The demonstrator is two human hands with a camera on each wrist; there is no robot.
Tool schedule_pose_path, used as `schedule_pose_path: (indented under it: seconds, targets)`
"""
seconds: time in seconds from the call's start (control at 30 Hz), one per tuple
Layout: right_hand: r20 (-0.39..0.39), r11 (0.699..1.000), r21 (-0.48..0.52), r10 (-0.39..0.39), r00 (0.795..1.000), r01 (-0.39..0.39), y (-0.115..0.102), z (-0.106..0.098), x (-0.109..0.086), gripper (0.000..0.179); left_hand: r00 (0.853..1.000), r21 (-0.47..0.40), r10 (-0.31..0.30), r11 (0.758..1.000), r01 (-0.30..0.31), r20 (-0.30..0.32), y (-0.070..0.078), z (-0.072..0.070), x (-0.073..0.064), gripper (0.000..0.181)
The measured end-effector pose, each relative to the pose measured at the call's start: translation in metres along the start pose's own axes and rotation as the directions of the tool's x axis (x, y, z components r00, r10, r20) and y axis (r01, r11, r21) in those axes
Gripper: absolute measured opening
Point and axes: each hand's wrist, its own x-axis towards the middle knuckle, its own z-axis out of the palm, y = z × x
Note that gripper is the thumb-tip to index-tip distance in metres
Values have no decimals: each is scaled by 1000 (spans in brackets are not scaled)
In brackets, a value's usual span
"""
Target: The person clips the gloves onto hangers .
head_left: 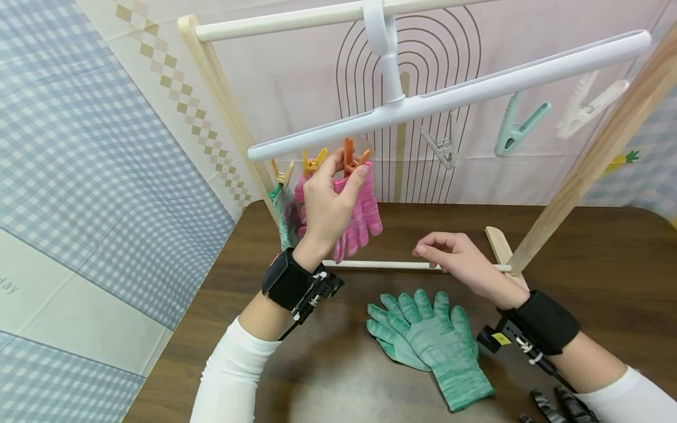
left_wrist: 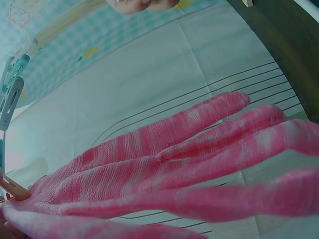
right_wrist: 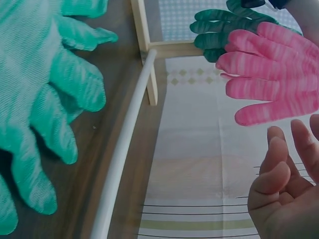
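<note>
My left hand [head_left: 330, 197] is at an orange clothespin [head_left: 350, 161] under the low end of the white hanger [head_left: 444, 106], thumb and fingers pinching about it. From that clothespin hangs a pink striped glove [head_left: 370, 214], its fingers pointing down; it fills much of the left wrist view. More pink knit [head_left: 300, 191] shows behind the hand below a yellow clothespin [head_left: 314, 161], beside a green glove [head_left: 285, 214] on a tan clothespin [head_left: 282, 173]. My right hand [head_left: 457, 258], fingers loosely curled and holding nothing, hovers over the lower rod [head_left: 381, 265].
Two green gloves [head_left: 444, 341] lie overlapping on the brown table [head_left: 317, 364]. A dark striped glove [head_left: 571, 405] shows at the bottom right. Grey [head_left: 443, 144], mint [head_left: 515, 129] and white [head_left: 587, 108] clothespins hang along the hanger's right half. Wooden posts [head_left: 597, 153] frame the rack.
</note>
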Motion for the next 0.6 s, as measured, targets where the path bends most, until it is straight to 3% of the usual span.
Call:
schedule_pose_path:
  seconds: [0.3,0.6]
  targets:
    - [55,995,-98,2,998,3,11,3,-12,22,1000,16,7,1000,-6,-24,-1,1,-1,34]
    - [133,996,-91,0,991,12,24,3,-23,17,999,18,18,1000,-18,-37,-1,1,-2,34]
